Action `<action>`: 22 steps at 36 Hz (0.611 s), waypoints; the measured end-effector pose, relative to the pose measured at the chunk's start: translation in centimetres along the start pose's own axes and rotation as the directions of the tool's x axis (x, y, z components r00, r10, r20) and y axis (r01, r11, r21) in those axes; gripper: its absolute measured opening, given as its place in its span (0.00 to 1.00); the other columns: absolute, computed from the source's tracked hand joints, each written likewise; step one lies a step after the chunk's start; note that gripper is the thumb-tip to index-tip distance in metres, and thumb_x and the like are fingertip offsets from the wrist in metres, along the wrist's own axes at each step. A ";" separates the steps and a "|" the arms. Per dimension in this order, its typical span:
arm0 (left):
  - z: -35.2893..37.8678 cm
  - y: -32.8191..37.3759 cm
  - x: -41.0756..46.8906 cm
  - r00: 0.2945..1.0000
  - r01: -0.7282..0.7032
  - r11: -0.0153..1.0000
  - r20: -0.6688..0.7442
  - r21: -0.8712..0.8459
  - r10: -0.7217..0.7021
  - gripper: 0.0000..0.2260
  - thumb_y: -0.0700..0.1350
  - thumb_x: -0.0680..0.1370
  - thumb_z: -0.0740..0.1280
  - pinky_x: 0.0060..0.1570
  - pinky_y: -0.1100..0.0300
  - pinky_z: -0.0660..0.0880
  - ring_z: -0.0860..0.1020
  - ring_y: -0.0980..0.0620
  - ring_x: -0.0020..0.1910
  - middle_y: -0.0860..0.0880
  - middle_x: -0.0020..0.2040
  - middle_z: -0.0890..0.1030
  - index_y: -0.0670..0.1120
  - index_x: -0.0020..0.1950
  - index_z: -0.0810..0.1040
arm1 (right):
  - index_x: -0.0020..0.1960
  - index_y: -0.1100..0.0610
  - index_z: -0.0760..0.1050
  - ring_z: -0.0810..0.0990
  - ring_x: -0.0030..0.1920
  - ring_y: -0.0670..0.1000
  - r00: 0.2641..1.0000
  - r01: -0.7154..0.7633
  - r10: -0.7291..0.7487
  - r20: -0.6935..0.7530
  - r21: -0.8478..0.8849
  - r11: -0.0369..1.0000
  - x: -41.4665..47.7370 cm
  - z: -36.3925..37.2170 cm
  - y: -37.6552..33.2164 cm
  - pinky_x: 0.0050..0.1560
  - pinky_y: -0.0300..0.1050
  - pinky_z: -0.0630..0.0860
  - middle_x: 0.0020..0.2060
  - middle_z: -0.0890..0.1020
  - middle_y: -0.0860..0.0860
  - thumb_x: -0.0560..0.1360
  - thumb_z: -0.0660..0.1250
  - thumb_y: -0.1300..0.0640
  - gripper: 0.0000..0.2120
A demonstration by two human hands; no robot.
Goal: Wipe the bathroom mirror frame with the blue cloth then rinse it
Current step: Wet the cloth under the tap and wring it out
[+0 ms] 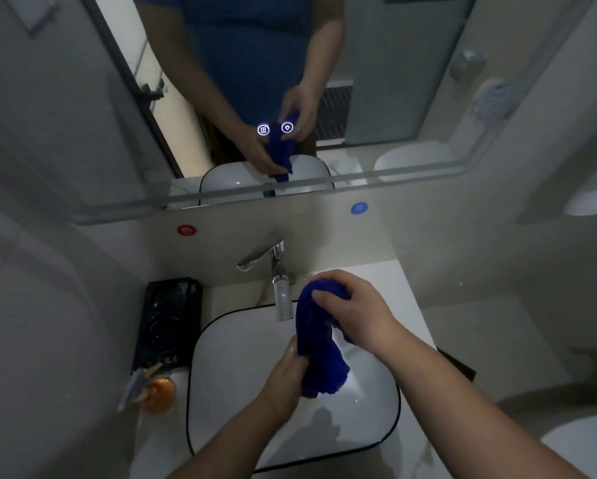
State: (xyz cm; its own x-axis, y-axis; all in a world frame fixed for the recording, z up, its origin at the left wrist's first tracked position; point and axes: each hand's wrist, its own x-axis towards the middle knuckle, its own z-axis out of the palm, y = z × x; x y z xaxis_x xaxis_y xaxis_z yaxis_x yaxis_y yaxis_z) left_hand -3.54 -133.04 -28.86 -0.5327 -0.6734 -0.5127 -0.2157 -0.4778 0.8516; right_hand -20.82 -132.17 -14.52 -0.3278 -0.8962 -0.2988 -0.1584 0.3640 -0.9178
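Our left hand (283,375) and right hand (359,305) are gripping the blue cloth (319,344), fingers (299,361) curled round each end, over the sink (241,357) at lower centre, so we are judging the mirror frame (290,186) wiped and the rinse nearing its end.
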 end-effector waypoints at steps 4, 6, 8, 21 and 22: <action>1.0 0.4 0.2 0.988 0.117 0.890 -0.042 -0.440 -0.151 0.20 0.54 0.80 0.67 0.46 0.55 0.85 0.89 0.47 0.51 0.42 0.58 0.88 0.47 0.69 0.79 | 0.52 0.41 0.83 0.85 0.45 0.52 0.996 -0.064 0.069 -0.054 0.085 0.994 -0.2 -0.2 0.0 0.45 0.51 0.82 0.49 0.87 0.52 0.81 0.69 0.61 0.14; 1.4 0.7 0.0 0.971 0.182 0.845 -0.046 -0.503 -0.236 0.27 0.63 0.81 0.60 0.55 0.49 0.85 0.88 0.44 0.53 0.43 0.56 0.89 0.45 0.70 0.78 | 0.55 0.42 0.83 0.87 0.50 0.55 0.994 -0.082 0.091 -0.062 0.129 0.988 -0.2 -0.4 0.3 0.55 0.56 0.86 0.53 0.87 0.54 0.82 0.69 0.62 0.14; 1.9 1.1 -0.1 0.951 0.233 0.856 -0.074 -0.462 -0.299 0.35 0.73 0.76 0.61 0.68 0.40 0.79 0.84 0.39 0.60 0.41 0.60 0.87 0.47 0.68 0.80 | 0.58 0.42 0.82 0.86 0.56 0.55 0.995 -0.076 0.084 -0.052 0.144 0.987 -0.4 -0.4 0.8 0.62 0.59 0.84 0.56 0.87 0.51 0.81 0.68 0.62 0.15; 5.2 4.5 0.4 0.950 0.290 0.648 0.126 -0.704 -0.287 0.38 0.75 0.70 0.75 0.60 0.39 0.82 0.84 0.37 0.65 0.38 0.68 0.84 0.48 0.69 0.85 | 0.69 0.39 0.75 0.80 0.60 0.37 1.000 -0.013 0.012 -0.010 -0.102 0.995 -2.8 0.1 7.3 0.62 0.43 0.81 0.60 0.80 0.35 0.72 0.66 0.50 0.25; 5.4 4.6 0.2 0.953 0.282 0.649 0.131 -0.706 -0.272 0.38 0.72 0.70 0.77 0.62 0.40 0.82 0.84 0.37 0.66 0.38 0.69 0.83 0.47 0.70 0.84 | 0.69 0.40 0.76 0.79 0.60 0.37 1.000 -0.004 0.003 -0.011 -0.126 0.992 -3.1 0.1 7.6 0.62 0.42 0.81 0.61 0.78 0.36 0.72 0.65 0.50 0.26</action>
State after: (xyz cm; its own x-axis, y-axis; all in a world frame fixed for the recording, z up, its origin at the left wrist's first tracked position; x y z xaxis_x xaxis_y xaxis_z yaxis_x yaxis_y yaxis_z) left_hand -9.07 -132.37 -24.45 -0.5562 -0.4380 -0.7063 0.2874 -0.8988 0.3310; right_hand -20.87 -126.70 -20.59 -0.3381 -0.8925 -0.2984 -0.2736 0.3967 -0.8762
